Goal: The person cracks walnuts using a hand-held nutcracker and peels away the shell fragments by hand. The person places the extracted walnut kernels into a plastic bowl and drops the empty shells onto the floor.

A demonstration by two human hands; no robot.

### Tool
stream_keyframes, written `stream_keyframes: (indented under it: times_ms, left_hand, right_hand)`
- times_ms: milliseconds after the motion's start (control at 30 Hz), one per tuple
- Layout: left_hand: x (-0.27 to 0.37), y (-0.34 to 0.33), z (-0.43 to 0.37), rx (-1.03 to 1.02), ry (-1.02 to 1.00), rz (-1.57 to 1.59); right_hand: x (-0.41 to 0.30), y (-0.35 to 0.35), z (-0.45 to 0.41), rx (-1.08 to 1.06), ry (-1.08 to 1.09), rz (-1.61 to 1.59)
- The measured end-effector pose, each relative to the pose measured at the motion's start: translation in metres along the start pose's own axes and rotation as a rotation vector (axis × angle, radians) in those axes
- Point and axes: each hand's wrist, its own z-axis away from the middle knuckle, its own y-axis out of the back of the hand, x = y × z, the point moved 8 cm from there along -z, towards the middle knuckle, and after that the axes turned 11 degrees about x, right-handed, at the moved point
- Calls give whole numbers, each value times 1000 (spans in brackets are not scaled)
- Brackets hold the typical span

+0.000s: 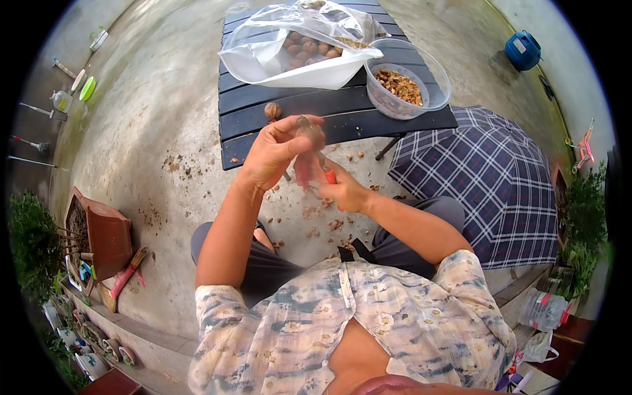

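Observation:
My left hand [284,143] is raised over the near edge of the slatted table [316,106], its fingers and thumb closed around a blurred brown thing, seemingly a walnut, at the metal jaws of a tool. Just right of it and lower, my right hand [345,190] grips the red-handled pliers-like tool [330,176], which is motion-blurred. A whole walnut [272,110] rests on the slats beyond my left fingers. Behind it lies an open plastic bag [306,79] of whole walnuts [310,48]. At the table's right corner stands a clear plastic tub [395,111] holding walnut kernels [400,86].
Shell bits [336,224] are scattered on the concrete floor between my knees. An open plaid umbrella [489,182] lies right of the table. A planter [106,237] and a broom [126,279] are at the left; a blue plastic drum [523,50] stands far right.

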Motion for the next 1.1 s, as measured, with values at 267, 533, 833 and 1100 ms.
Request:
stream_keyframes:
  times_ms: [267,533,833,1100]
  left_hand:
    - [4,-6,2,1,28,26]
    - [-19,2,-5,95,192,338]
    - [-3,12,0,103,75,454]
    - [20,63,21,243,-50,526]
  right_hand:
    - [8,0,-4,-21,-78,-85]
    - [-5,1,3,-183,-280,-405]
    - [-64,20,7,-285,-24,-140]
    - [-108,55,-6,515,560,1372]
